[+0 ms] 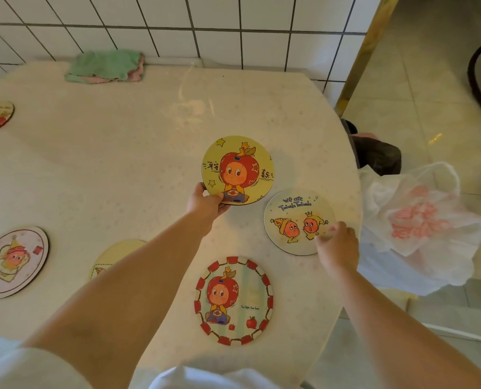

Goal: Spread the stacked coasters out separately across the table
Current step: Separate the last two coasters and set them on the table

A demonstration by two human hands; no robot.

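While the left hand (205, 202) pinches the lower edge of a yellow apple-character coaster (238, 169), holding it tilted above the pale table (121, 153), the right hand (337, 245) rests its fingertips on the rim of the "we are" coaster (295, 220) lying flat near the table's right edge. A red-bordered coaster (233, 300) lies nearer, a pink one (13, 261) far left.

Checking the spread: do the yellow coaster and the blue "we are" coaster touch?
Cannot tell. In the head view the yellow coaster, held by the left hand, nearly meets the blue coaster; no clear gap shows.
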